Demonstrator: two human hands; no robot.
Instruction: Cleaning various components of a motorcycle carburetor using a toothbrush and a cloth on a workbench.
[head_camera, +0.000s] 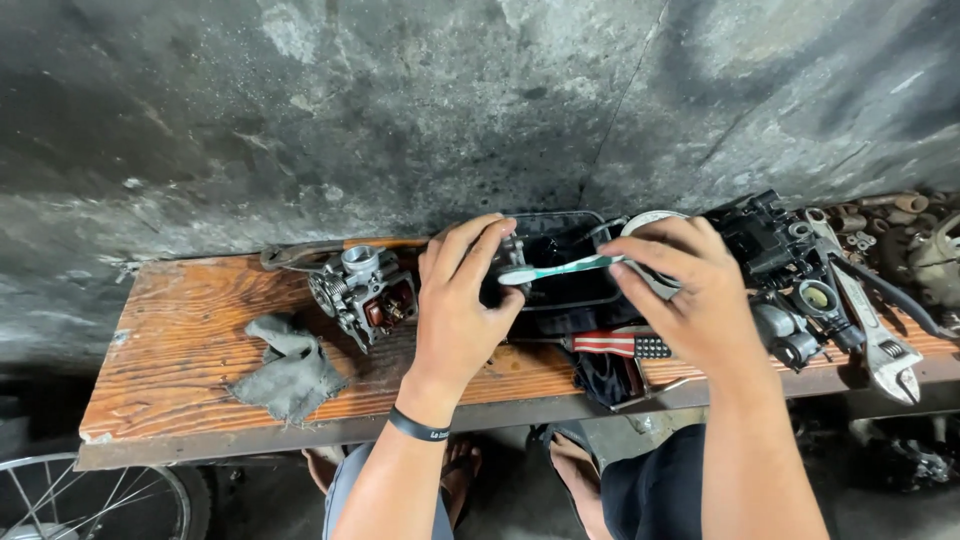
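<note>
Toothbrush (560, 267) (white-green) held level over black tray (600, 300) near bench (180, 340) back edge. Right hand (690, 295) pinches its handle; left hand (460, 295) clasps a small metal part (512, 252). Carburetor (362, 290) left, grey rag (290, 370) near front-left corner.

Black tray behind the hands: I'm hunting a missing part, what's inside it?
The black tray looks dark inside, nothing identifiable. The left hand, right hand and toothbrush cover much of it.

Dim, even overhead light, soft shadows, sharp centre, bowed wide-angle edges
</note>
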